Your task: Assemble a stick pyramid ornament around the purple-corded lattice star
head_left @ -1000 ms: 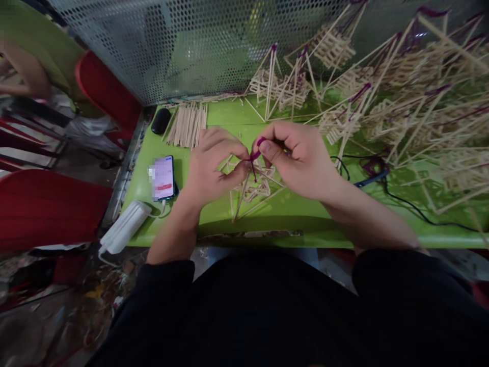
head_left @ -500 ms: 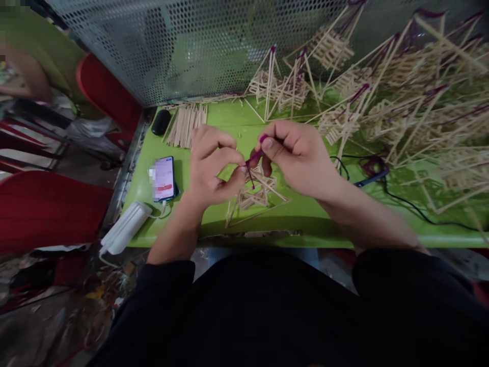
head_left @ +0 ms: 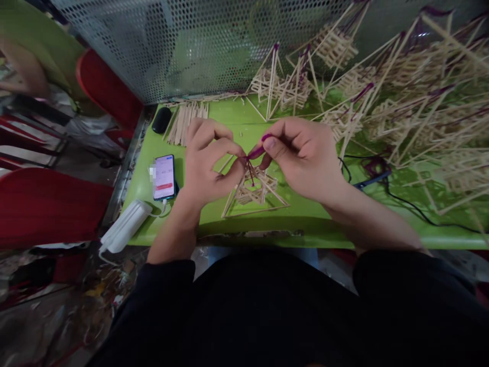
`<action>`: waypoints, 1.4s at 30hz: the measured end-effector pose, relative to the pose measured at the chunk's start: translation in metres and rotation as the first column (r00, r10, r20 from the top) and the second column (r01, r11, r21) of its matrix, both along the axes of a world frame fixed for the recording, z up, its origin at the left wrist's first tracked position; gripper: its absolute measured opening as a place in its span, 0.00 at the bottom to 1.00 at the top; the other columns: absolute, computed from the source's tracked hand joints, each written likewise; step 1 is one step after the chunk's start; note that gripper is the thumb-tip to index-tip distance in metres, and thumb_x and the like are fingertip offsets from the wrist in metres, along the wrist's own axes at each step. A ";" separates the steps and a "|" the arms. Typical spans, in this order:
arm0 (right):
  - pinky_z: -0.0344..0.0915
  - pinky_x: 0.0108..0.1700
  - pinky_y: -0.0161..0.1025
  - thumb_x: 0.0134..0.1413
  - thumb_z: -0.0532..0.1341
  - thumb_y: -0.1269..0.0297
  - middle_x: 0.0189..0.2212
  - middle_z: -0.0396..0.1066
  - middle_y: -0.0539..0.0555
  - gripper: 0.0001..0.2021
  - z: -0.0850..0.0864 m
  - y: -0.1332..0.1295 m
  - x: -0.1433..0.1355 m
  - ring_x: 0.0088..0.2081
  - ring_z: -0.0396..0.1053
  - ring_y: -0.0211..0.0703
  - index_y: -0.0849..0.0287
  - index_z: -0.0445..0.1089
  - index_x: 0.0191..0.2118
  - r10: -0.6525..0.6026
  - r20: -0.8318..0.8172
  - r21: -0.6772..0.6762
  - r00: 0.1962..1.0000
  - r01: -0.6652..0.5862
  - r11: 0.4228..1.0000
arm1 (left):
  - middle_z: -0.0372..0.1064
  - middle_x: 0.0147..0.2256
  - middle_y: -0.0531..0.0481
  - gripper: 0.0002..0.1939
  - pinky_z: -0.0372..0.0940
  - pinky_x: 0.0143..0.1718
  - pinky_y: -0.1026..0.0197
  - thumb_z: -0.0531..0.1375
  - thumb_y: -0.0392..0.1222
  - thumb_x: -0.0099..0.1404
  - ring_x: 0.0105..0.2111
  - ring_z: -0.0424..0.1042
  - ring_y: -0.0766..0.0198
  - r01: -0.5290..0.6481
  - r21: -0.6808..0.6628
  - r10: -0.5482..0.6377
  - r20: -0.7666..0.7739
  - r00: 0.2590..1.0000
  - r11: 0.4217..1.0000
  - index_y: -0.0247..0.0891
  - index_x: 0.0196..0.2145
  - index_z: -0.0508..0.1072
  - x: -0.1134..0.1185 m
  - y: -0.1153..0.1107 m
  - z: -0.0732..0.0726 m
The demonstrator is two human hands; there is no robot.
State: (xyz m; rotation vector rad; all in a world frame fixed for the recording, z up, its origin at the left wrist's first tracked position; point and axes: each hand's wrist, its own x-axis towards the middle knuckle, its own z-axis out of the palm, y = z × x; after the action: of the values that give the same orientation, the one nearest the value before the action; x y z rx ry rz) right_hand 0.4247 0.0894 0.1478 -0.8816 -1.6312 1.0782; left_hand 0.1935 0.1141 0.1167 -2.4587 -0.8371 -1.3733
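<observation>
A small frame of thin wooden sticks [head_left: 255, 193] rests on the green table [head_left: 309, 216], below and between my hands. Purple yarn [head_left: 256, 151] runs from the tip of this frame up into my fingers, with strands hanging down inside it. My left hand [head_left: 212, 163] pinches the yarn with thumb and forefinger where the strands meet at the top. With my right hand [head_left: 301, 155] I grip the loop end of the yarn between thumb and forefinger, to the right of and slightly above the left fingertips.
Several finished-looking stick frames [head_left: 420, 97] with purple yarn crowd the right side. Scissors [head_left: 372, 179] and a black cable [head_left: 412, 205] lie there too. At left are loose sticks [head_left: 187, 122], a black case [head_left: 161, 120], a phone [head_left: 164, 176] and a white power bank [head_left: 128, 224]. Behind stands a perforated metal panel [head_left: 160, 56].
The stick frame has shifted slightly, its lower edge now higher and more level. My hands have drawn the yarn a little upward, and both still pinch it.
</observation>
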 end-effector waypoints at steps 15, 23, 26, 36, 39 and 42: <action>0.66 0.35 0.45 0.79 0.67 0.49 0.34 0.79 0.54 0.16 -0.012 0.012 0.003 0.34 0.71 0.46 0.52 0.76 0.37 -0.088 0.153 0.106 0.984 0.073 0.992 | 0.69 0.46 0.44 0.06 0.72 0.47 0.38 0.67 0.36 0.67 0.48 0.73 0.48 0.169 -0.005 -0.168 0.013 0.986 0.986 0.48 0.36 0.77 -0.007 0.010 -0.011; 0.65 0.34 0.44 0.79 0.67 0.56 0.31 0.77 0.52 0.15 -0.016 0.016 0.002 0.32 0.70 0.43 0.54 0.74 0.36 -0.024 0.183 0.100 0.983 0.006 0.995 | 0.71 0.48 0.44 0.11 0.70 0.55 0.35 0.68 0.50 0.73 0.50 0.72 0.46 0.164 -0.140 -0.168 -0.019 0.986 0.976 0.46 0.35 0.74 -0.015 0.019 -0.019; 0.66 0.35 0.43 0.79 0.67 0.55 0.32 0.77 0.52 0.14 -0.016 0.016 0.002 0.32 0.70 0.43 0.54 0.75 0.37 -0.027 0.167 0.113 0.986 0.008 0.994 | 0.71 0.47 0.43 0.12 0.69 0.52 0.37 0.66 0.52 0.75 0.49 0.72 0.47 0.140 -0.115 -0.144 -0.024 0.989 0.983 0.47 0.35 0.73 -0.015 0.021 -0.020; 0.66 0.34 0.44 0.78 0.68 0.56 0.31 0.77 0.51 0.15 -0.012 0.016 0.001 0.29 0.69 0.41 0.53 0.74 0.36 -0.022 0.155 0.071 0.988 0.011 0.997 | 0.74 0.47 0.45 0.08 0.70 0.57 0.36 0.67 0.48 0.73 0.50 0.74 0.47 0.044 -0.234 -0.068 -0.097 0.993 0.971 0.46 0.36 0.75 -0.015 0.021 -0.020; 0.65 0.31 0.44 0.78 0.68 0.54 0.30 0.77 0.50 0.16 -0.012 0.016 0.002 0.27 0.69 0.41 0.53 0.74 0.36 -0.010 0.144 0.059 0.990 0.002 0.998 | 0.75 0.47 0.45 0.07 0.70 0.57 0.36 0.67 0.48 0.73 0.50 0.74 0.47 0.040 -0.231 -0.064 -0.099 0.993 0.972 0.46 0.37 0.75 -0.014 0.020 -0.019; 0.65 0.30 0.43 0.78 0.69 0.54 0.29 0.77 0.50 0.16 -0.011 0.015 0.001 0.27 0.69 0.41 0.52 0.74 0.35 -0.008 0.134 0.043 0.991 0.003 0.999 | 0.75 0.47 0.46 0.05 0.70 0.55 0.36 0.66 0.46 0.73 0.49 0.74 0.48 0.098 -0.194 -0.108 -0.040 0.993 0.976 0.48 0.39 0.75 -0.012 0.017 -0.016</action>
State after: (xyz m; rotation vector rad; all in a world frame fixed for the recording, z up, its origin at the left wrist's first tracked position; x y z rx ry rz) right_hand 0.4262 0.1042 0.1365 -0.9471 -1.7555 0.9942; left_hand 0.1813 0.1311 0.1007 -2.7054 -0.8797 -1.3135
